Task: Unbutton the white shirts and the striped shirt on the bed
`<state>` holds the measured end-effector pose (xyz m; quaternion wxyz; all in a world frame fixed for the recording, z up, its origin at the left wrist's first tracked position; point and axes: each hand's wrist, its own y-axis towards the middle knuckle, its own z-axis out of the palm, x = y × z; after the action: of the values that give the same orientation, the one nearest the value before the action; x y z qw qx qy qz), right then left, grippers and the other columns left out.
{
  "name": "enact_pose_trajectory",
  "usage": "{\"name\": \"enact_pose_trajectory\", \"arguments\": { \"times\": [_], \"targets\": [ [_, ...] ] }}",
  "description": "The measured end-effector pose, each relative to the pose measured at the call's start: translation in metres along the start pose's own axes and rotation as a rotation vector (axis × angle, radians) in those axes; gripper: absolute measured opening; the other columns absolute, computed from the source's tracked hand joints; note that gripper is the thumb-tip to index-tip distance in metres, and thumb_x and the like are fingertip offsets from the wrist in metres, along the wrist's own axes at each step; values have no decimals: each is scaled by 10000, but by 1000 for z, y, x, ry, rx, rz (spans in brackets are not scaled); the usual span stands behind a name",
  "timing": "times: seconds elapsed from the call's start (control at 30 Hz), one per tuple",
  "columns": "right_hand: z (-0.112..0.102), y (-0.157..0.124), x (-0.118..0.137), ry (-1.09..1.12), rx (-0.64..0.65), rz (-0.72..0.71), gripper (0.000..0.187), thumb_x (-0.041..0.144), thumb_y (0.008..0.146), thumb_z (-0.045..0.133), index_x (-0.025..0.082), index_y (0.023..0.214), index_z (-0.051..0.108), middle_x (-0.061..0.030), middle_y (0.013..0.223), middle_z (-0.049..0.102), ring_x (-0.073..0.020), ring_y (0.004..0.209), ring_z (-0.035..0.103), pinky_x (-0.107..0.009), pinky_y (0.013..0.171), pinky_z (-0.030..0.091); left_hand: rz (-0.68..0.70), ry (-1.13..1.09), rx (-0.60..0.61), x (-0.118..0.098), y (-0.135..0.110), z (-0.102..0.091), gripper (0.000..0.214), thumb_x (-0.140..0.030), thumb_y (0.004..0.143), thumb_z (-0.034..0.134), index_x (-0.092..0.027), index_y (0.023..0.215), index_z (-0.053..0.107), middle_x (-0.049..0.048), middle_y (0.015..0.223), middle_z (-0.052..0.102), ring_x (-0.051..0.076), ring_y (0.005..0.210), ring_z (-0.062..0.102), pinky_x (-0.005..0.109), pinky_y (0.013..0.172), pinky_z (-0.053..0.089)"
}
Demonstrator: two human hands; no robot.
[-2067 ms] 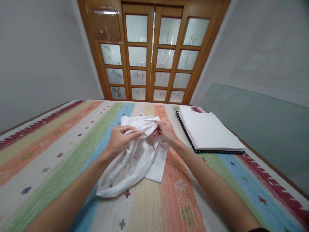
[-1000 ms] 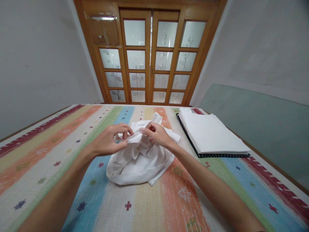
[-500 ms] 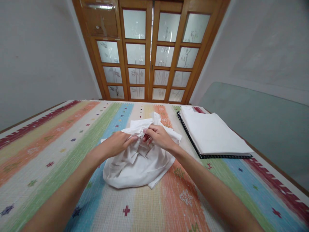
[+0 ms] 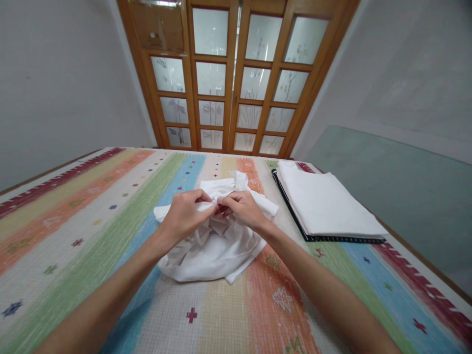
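Two hands [image 4: 184, 214] [image 4: 244, 209] on white cloth [image 4: 217, 255]

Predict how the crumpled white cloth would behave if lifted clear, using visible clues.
The crumpled white cloth would probably droop floppily, since it falls in soft folds below the left hand and right hand. It is likely light, as the fabric looks thin. It seems unlikely to roll, because its lower part spreads loosely over the striped cover.
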<state>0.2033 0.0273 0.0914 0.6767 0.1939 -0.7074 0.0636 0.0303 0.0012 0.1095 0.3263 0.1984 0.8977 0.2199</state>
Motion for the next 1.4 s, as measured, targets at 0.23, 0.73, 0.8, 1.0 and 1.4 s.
{"name": "enact_pose_trajectory", "arguments": {
  "times": [0.23,0.73,0.8,1.0,1.4],
  "targets": [
    [4,-1,-2,24,-66,-81,256,333,759,632,162,578,691,-24,627,684,-160,580,653,-284,591,567,-79,31,-17,0,0,5,183,-358,777,626,-185,721,645,34,747,725,189,683,655,276,659,443],
    [2,4,-9,59,-118,-71,285,418,708,696,166,576,691,-26,606,672,-177,606,663,-303,611,577,16,-104,176,10,2,6,369,-403,895,511,-169,647,651,1,603,637,136,575,529,246,575,350],
    [2,5,-9,86,-125,-51,289,426,686,714,164,569,685,-28,597,670,-178,595,659,-303,602,577,12,-141,179,11,1,8,347,-398,888,518,-167,670,659,4,628,646,139,597,541,244,586,360],
    [4,7,-12,130,-148,19,308,426,643,757,161,537,640,-14,551,644,-156,525,629,-282,557,555,-71,-298,221,12,3,8,356,-424,882,514,-166,703,684,14,694,682,154,677,583,243,639,409],
    [2,7,-13,172,-55,16,263,369,632,773,168,676,609,25,629,656,-152,600,650,-280,590,568,-233,-502,217,8,0,9,343,-467,795,630,-142,714,704,41,725,701,170,688,622,244,627,449]
  ]
}}
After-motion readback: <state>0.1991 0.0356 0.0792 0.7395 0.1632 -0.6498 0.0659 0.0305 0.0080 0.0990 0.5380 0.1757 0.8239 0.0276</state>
